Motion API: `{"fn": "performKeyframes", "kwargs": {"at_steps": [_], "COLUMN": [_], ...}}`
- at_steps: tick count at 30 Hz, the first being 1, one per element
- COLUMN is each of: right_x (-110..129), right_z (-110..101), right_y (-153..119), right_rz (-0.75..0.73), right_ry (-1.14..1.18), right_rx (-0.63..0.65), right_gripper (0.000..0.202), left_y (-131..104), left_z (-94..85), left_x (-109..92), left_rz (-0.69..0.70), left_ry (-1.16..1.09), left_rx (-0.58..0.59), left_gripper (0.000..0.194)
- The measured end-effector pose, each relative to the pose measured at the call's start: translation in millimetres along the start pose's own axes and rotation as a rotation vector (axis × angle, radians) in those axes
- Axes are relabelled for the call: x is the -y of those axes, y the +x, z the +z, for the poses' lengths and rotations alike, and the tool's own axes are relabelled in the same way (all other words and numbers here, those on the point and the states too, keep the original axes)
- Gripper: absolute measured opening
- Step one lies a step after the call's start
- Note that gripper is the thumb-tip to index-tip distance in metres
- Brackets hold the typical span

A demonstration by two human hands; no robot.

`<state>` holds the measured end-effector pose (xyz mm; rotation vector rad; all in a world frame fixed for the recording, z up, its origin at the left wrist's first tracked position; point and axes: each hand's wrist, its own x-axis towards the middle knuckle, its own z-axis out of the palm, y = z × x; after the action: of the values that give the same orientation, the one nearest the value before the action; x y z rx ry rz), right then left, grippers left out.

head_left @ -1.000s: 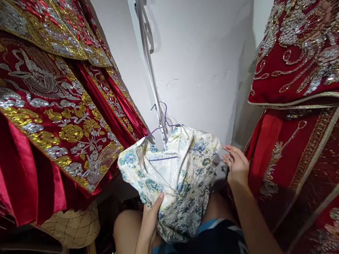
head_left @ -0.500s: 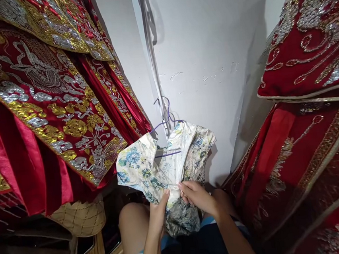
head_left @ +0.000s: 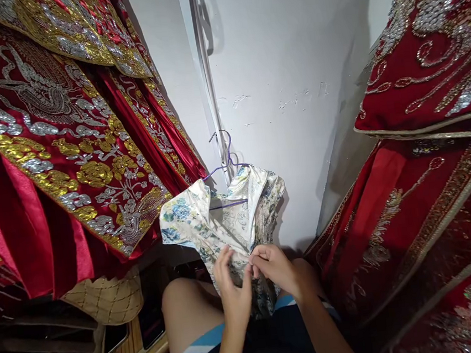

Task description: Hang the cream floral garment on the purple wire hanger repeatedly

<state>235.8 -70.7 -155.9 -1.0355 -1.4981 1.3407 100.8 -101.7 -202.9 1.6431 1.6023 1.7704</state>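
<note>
Right fingers (head_left: 260,251): pinching the shirt (head_left: 219,230).
Left fingers (head_left: 223,255): grip, I can't tell.
Hanger (head_left: 230,159): above them, likely keeps shirt spread.

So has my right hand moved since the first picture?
Yes. Judged against the metal strip, your right hand has moved left and somewhat down in the view, from the side edge of the floral top to its front.
</note>
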Motion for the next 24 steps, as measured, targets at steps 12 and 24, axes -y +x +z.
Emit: {"fn": "performKeyframes", "kwargs": {"at_steps": [12, 24], "right_x": [102, 131], "right_z": [-19, -12], "right_y": [64, 80], "right_rz": [-0.182, -0.322], "right_ry": [0.322, 0.324], "right_rx": [-0.106, -0.166], "right_gripper": [0.015, 0.018], "left_y": [13, 87], "left_z": [-6.7, -31.6], "left_x": [2, -29], "left_rz": [0.038, 0.107], "left_ry": [0.030, -0.076], "left_rx": [0.439, 0.489], "left_gripper": [0.024, 0.030]}}
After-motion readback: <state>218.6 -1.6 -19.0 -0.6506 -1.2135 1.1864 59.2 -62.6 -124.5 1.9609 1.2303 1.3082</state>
